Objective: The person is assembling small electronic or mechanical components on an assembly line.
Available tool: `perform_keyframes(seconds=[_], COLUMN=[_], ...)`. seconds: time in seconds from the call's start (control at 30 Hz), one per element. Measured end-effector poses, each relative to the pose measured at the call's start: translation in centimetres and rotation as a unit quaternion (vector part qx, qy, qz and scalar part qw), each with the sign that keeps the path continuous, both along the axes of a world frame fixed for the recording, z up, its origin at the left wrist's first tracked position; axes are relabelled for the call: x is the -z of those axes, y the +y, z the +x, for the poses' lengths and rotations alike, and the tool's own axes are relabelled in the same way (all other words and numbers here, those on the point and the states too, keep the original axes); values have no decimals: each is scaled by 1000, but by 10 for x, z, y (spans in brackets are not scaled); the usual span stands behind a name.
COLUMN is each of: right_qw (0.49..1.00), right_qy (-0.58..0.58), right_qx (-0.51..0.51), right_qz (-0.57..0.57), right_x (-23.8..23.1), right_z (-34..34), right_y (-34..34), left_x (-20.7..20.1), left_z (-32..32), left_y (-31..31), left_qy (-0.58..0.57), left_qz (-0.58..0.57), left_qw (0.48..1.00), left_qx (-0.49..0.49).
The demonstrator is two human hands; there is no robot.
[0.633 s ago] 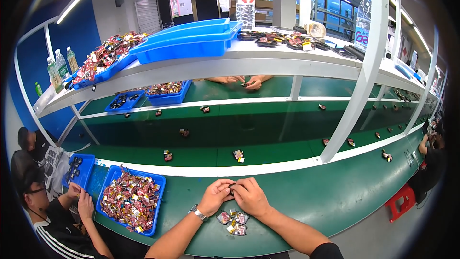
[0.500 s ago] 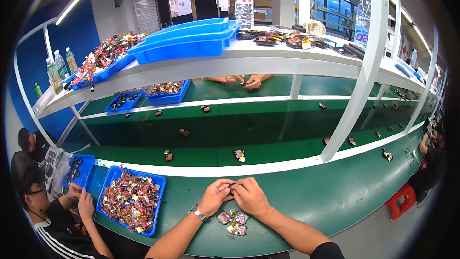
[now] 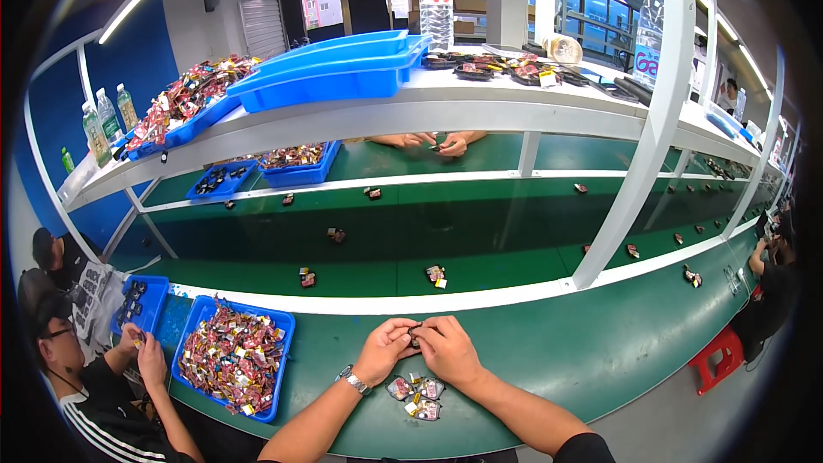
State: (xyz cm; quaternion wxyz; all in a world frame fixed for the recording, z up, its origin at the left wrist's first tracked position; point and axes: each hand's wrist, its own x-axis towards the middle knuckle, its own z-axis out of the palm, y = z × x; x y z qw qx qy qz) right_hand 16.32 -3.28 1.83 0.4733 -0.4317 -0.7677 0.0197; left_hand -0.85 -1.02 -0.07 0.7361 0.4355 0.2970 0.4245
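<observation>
My left hand (image 3: pixel 386 352) and my right hand (image 3: pixel 448 351) meet over the green bench, fingertips pinched together. Between them sits a small black part (image 3: pixel 416 340), mostly covered by the fingers; its kind I cannot make out. Just below my hands on the bench lies a cluster of several small assemblies (image 3: pixel 423 409) with dark casings, reddish boards and yellow-and-white pieces. To the left of my left forearm stands a blue tray (image 3: pixel 287 326) heaped with reddish boards carrying yellow and white bits.
A smaller blue tray (image 3: pixel 160 291) with black parts stands at the left, beside a co-worker (image 3: pixel 120 403) handling something small. Beyond a white rail (image 3: pixel 369 301), a green conveyor belt (image 3: pixel 514 279) carries scattered assemblies. A white post (image 3: pixel 639 154) rises at right, under an overhead shelf (image 3: pixel 514 103).
The assemblies on the belt have shifted slightly to the right. The co-worker at left has moved head and hands a little. My hands stay in nearly the same place.
</observation>
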Motion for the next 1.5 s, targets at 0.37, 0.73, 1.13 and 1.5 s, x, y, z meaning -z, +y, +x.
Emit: perform_keyframes(seconds=[0.37,0.73,1.13,1.5], right_qw=[1000,999,1000,999], right_qy=[2,-52,-10,-49], right_qx=[1,12,-6,11], right_qz=[4,-1,6,9], right_x=[-3,-2,-2,-2], right_z=[2,0,6,2], right_y=[-2,-2,-3,0], left_x=[3,5,-2,4], left_z=[-1,-2,0,-3], left_y=[1,2,0,2], left_qy=[-7,11,1,3], left_qz=[-7,-3,-1,-7], left_qw=[1000,1000,1000,1000], left_qx=[6,-3,9,7])
